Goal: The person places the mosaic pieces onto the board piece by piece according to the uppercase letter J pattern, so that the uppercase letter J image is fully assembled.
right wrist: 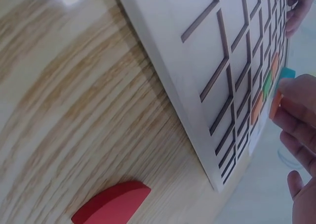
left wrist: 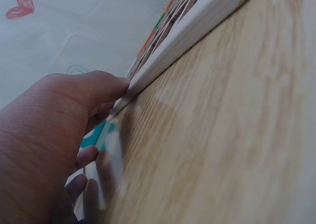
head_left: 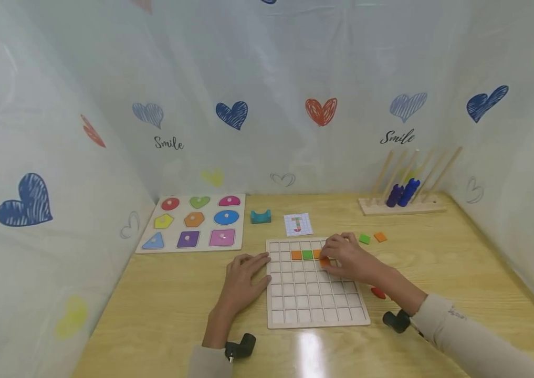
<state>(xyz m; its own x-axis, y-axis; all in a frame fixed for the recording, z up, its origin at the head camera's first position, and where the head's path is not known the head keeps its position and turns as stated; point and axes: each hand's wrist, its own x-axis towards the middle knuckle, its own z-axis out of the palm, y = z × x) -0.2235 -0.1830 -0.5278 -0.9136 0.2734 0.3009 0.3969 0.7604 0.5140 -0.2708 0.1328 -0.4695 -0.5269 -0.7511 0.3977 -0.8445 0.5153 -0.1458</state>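
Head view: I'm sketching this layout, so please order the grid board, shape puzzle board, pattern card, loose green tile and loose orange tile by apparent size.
Largest to smallest:
1. grid board, partly covered by hands
2. shape puzzle board
3. pattern card
4. loose green tile and loose orange tile: these look alike, so unranked

the head view looks forward and down over the table [head_left: 172, 304] from farther back, taking in the left hand [head_left: 242, 278] and right hand [head_left: 351, 257]. the wrist views, low, close and tilted, face the grid board [head_left: 302, 302] from opposite sides; all three share it.
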